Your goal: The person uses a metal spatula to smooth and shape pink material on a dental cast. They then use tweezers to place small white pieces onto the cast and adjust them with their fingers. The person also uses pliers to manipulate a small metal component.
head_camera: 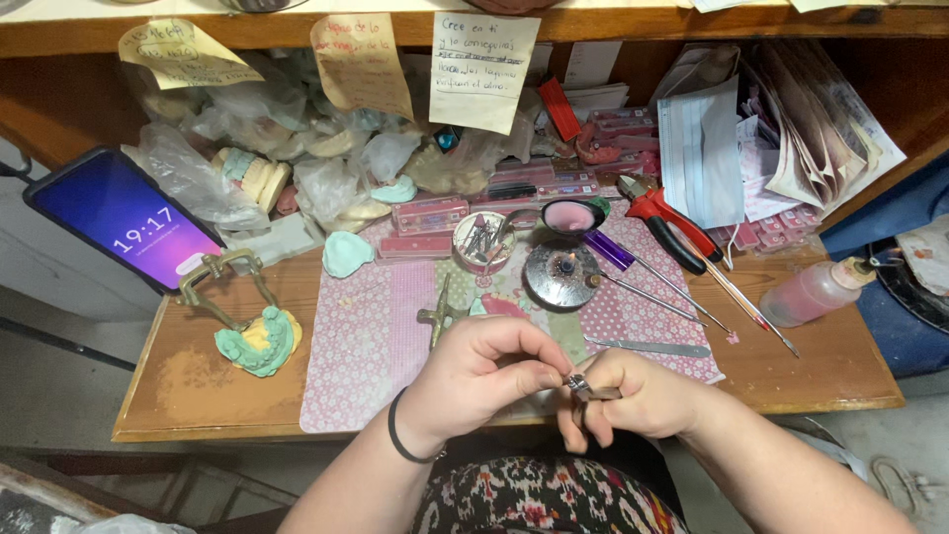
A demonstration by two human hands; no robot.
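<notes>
Both our hands met just before the mat [356, 346]: left hand [484, 371] and right hand [633, 396] pinched a small metal piece [578, 384], mid-fitting; steadier fingertip control seemed needed next.

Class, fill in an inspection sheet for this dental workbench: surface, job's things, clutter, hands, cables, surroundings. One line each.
Surface: wooden bench with a pink patterned mat.
Job's things: small metal piece pinched between both hands; what it is cannot be told.
Clutter: green cast on a brass articulator, burner, tin of burs, red pliers, hand tools, pink bottle, phone, bagged casts.
Hands: left hand and right hand closed on the piece; black band on the left wrist.
Cables: nothing seen.
Surroundings: shelf with paper notes, face mask, papers.
</notes>
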